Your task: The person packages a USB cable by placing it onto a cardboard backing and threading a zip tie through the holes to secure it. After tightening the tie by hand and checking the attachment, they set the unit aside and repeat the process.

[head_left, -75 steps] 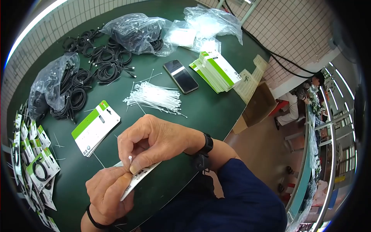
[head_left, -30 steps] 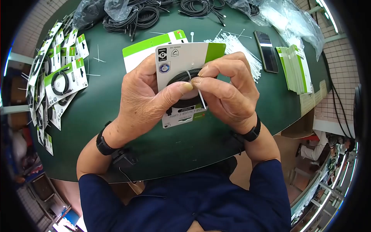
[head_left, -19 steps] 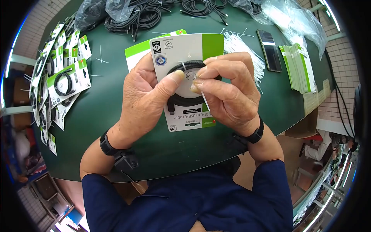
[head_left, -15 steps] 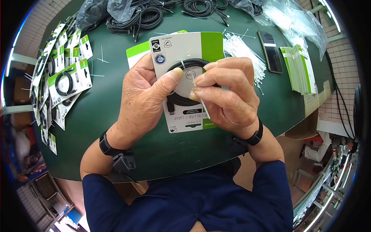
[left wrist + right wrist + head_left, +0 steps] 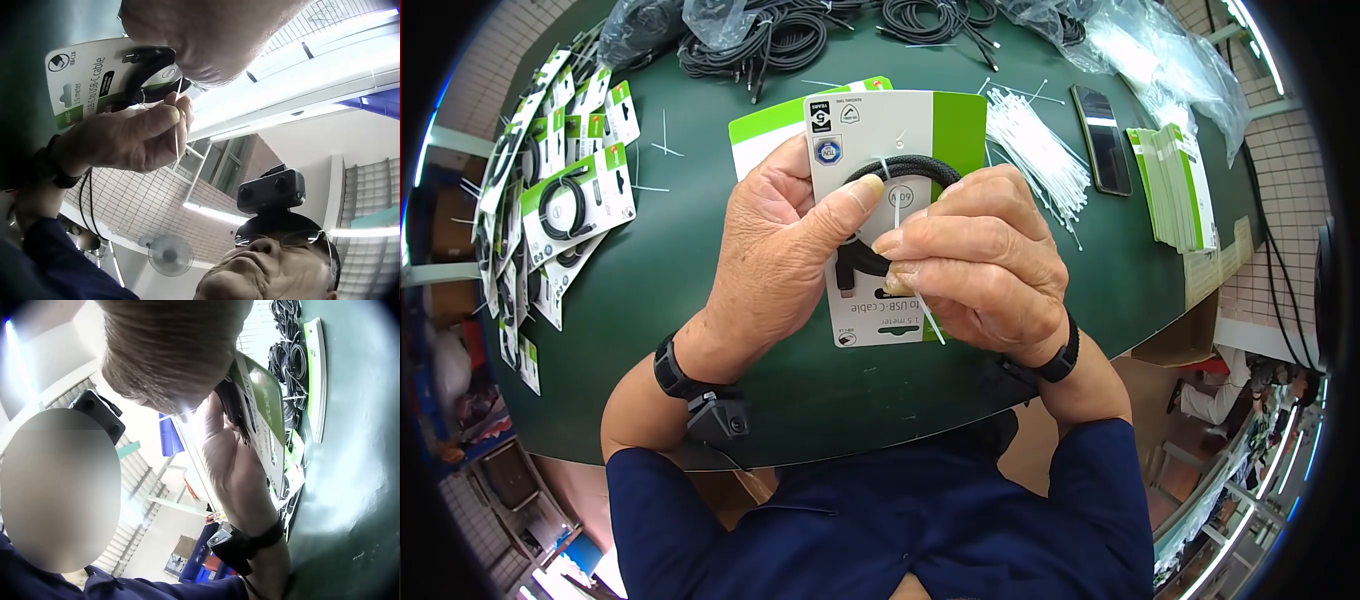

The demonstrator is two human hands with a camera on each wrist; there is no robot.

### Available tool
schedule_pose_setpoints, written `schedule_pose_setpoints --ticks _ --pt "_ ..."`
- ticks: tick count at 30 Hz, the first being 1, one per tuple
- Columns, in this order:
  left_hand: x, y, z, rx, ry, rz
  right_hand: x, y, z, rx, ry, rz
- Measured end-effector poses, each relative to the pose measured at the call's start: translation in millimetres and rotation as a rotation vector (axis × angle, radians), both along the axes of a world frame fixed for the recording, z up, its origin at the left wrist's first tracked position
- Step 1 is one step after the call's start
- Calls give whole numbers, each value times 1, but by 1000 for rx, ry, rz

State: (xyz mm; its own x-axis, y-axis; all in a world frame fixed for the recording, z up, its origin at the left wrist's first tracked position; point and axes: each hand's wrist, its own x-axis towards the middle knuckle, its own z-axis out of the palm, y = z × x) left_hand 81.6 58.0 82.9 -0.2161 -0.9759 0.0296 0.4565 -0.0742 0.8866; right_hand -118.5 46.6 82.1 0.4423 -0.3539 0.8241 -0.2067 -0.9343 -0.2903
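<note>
My left hand [image 5: 775, 240] grips a white and green cable card [image 5: 870, 120] by its left side, thumb over the front. On the card lies a coiled black USB-C cable [image 5: 915, 168], crossed near its top by a white cable tie [image 5: 897, 212]. Fingers of my right hand [image 5: 990, 260] pinch the tie's long tail, which sticks out below them. In the left wrist view the right hand [image 5: 134, 134] holds the thin white tail beside the printed card [image 5: 84, 78]. The right wrist view has the left hand [image 5: 234, 462] behind the card's edge.
White cable ties [image 5: 1040, 150] lie heaped beyond the right hand, near a phone [image 5: 1102, 140] and a stack of blank cards [image 5: 1172, 190]. Finished cable cards [image 5: 578, 205] pile up at the left. Coiled cables [image 5: 770, 45] and plastic bags [image 5: 1140, 60] line the back.
The head view has swung round. Both hands hold the card upright with its front visible, and the right hand has drawn down and away from the coil along the tie's tail.
</note>
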Motion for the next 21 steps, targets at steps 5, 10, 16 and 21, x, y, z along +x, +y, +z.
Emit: schedule_pose_setpoints --ticks 5,10,16,21 --pt "-1 1 -3 8 8 -8 -1 1 2 30 -18 5" --pt "-8 5 -5 16 28 -9 4 5 -1 250 -288 33" --pt "-11 8 -14 10 -68 -23 -10 -12 -3 177 -201 -92" --pt "-11 6 -15 30 -61 -29 -11 -20 0 85 -59 -223"
